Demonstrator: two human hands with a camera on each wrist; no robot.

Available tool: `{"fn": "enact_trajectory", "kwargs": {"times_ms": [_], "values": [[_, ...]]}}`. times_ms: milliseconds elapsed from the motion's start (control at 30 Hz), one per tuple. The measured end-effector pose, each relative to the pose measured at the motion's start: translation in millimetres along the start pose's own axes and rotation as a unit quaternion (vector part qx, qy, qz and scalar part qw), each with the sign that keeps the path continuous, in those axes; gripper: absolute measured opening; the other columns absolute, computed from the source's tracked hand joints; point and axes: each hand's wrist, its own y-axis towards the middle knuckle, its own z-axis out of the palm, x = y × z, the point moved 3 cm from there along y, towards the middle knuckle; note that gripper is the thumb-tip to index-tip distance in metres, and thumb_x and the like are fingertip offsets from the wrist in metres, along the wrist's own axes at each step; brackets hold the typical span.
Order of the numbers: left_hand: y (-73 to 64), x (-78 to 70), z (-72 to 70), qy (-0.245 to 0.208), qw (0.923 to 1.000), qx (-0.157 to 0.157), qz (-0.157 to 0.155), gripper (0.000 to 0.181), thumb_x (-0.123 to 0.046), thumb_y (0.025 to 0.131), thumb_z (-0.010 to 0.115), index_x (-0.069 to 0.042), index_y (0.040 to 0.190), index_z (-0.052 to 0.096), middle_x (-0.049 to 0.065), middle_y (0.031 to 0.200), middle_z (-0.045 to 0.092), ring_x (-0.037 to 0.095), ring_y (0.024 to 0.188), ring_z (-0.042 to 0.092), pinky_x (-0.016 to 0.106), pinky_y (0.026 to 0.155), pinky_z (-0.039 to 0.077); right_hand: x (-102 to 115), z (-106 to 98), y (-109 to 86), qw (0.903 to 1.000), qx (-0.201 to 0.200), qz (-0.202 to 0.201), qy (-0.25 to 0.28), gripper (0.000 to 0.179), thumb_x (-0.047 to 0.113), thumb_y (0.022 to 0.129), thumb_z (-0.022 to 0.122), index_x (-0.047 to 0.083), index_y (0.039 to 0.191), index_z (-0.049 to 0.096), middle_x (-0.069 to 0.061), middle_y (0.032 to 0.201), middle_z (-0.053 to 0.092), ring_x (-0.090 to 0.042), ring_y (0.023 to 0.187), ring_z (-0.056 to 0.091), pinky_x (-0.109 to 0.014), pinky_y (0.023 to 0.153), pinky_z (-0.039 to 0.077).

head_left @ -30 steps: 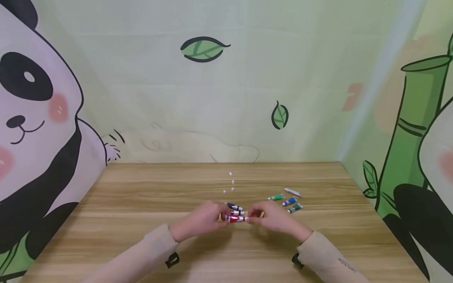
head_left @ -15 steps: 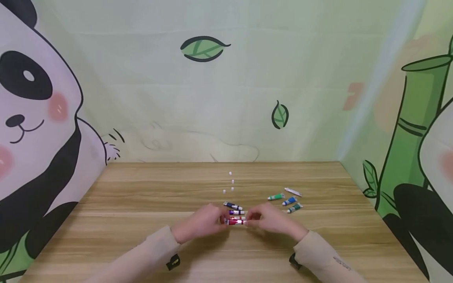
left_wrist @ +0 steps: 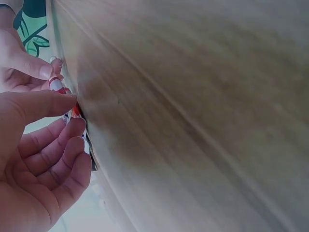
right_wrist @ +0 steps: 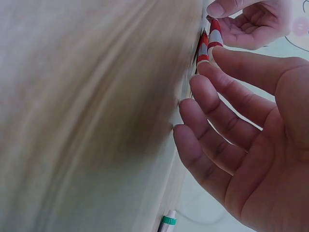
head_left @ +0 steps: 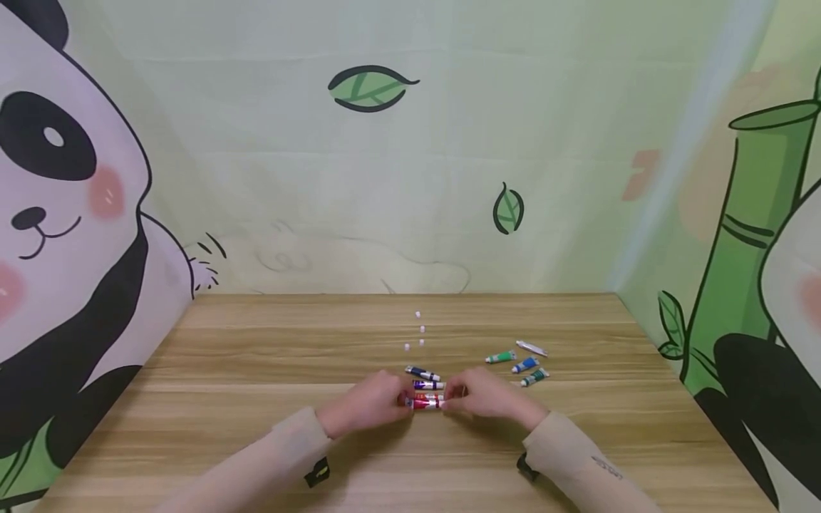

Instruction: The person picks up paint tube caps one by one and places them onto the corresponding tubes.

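A crimson paint tube (head_left: pixel 425 404) lies crosswise between both hands. My left hand (head_left: pixel 365 405) pinches its flat end between thumb and index finger. My right hand (head_left: pixel 492 399) pinches the white cap end the same way, and in the right wrist view its other fingers spread loosely below. Just behind the crimson tube (right_wrist: pixel 215 35), close alongside, sits an orange-red paint tube (right_wrist: pixel 203 48). Farther back come a purple paint tube (head_left: pixel 427 385) and a dark blue paint tube (head_left: pixel 422 373), the latter slightly slanted. Fingers hide parts of the tubes in the left wrist view.
To the right on the wooden table (head_left: pixel 256 434) lie a green tube (head_left: pixel 500 357), a blue tube (head_left: pixel 524 365), a dark green tube (head_left: pixel 535 377) and a white tube (head_left: pixel 532 348). Several small white pieces (head_left: pixel 422 343) are scattered behind the row. A printed backdrop (head_left: pixel 256 178) rises behind the table.
Both hands have drawn the crimson tube slightly toward the person, and the orange-red tube now shows behind it. The dark blue and purple tubes are less covered by the left hand.
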Motion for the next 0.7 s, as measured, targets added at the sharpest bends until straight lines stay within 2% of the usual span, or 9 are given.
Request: {"fn": "enact_trajectory", "kwargs": {"times_ms": [200, 500, 700], "values": [[1.9, 0.2, 0.9, -0.002, 1.0, 0.003, -0.005, 0.013, -0.011, 0.086, 0.079, -0.006, 0.096, 0.072, -0.005, 0.077, 0.064, 0.003, 0.062, 0.053, 0.018, 0.058, 0.048, -2.4, 0.3, 0.6, 1.0, 0.006, 0.0, 0.004, 0.007, 0.024, 0.094, 0.071, 0.022, 0.087, 0.07, 0.01, 0.074, 0.062, -0.01, 0.056, 0.056, -0.029, 0.057, 0.049], [0.2, -3.5, 0.5, 0.001, 1.0, 0.007, 0.007, 0.012, -0.012, 0.085, 0.079, -0.008, 0.094, 0.071, -0.005, 0.077, 0.063, 0.003, 0.063, 0.052, 0.019, 0.06, 0.048, -3.1, 0.9, -1.1, 0.9999, 0.008, -0.004, -0.009, 0.008, 0.024, 0.093, 0.072, 0.023, 0.086, 0.069, 0.011, 0.07, 0.06, -0.007, 0.056, 0.055, -0.028, 0.058, 0.048], [1.9, -3.4, 0.5, 0.012, 0.9998, 0.002, 0.016, 0.013, -0.013, 0.085, 0.08, -0.008, 0.093, 0.07, -0.005, 0.078, 0.063, 0.003, 0.064, 0.052, 0.019, 0.06, 0.047, -0.7, 0.3, -2.9, 1.0, 0.006, 0.0, 0.0, 0.008, 0.022, 0.092, 0.072, 0.019, 0.086, 0.069, 0.009, 0.068, 0.059, -0.007, 0.054, 0.053, -0.027, 0.055, 0.046]]}}
